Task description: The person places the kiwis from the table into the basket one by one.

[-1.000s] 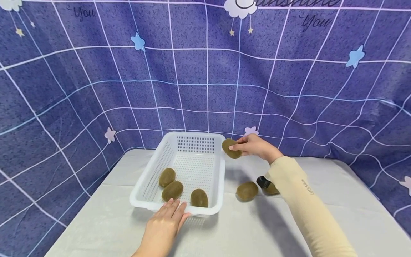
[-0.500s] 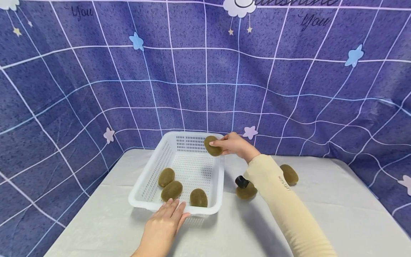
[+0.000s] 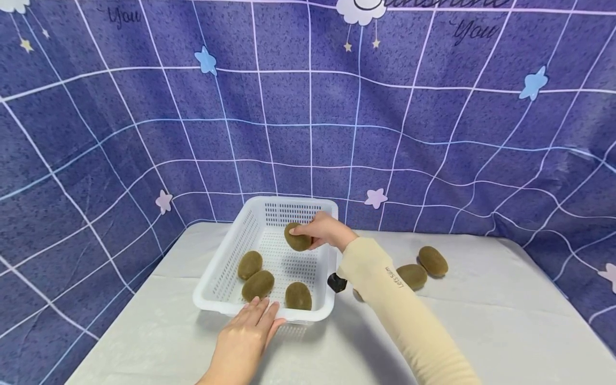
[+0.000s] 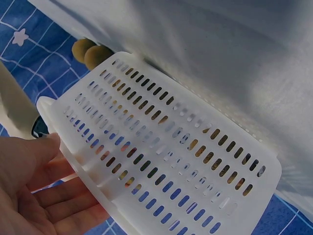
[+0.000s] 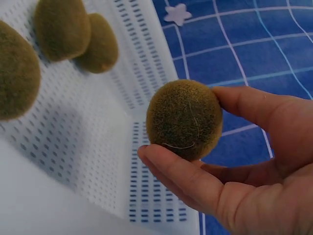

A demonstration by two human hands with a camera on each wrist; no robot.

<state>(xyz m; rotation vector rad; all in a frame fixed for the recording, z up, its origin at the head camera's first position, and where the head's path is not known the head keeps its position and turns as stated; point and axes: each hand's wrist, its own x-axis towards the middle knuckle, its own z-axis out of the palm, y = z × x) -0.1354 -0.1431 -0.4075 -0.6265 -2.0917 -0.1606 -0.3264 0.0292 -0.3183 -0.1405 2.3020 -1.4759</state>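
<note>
My right hand point(image 3: 327, 231) pinches a brown fuzzy kiwi point(image 3: 297, 237) between thumb and fingers, over the far right part of a white slotted plastic basket point(image 3: 212, 278). In the right wrist view, the gripped kiwi point(image 5: 183, 120) hangs above the basket floor. Three other kiwis lie inside toward the near end: one at left point(image 3: 250, 265), one beside it point(image 3: 258, 285) and one at right point(image 3: 298, 296). My left hand point(image 3: 244, 337) rests on the basket's near rim, fingers nearly straight; in the left wrist view, its thumb and fingers touch that rim point(image 4: 83, 171).
Right of the basket on the pale cloth point(image 3: 481, 321) lie a kiwi point(image 3: 413, 276) and another kiwi point(image 3: 432, 261); one more is mostly hidden by the right sleeve point(image 3: 385, 283). A blue gridded curtain point(image 3: 308, 107) stands behind and at the sides.
My right hand has carried its kiwi left from outside the basket, across the right rim, then lowered it inside. My left hand stays on the near rim.
</note>
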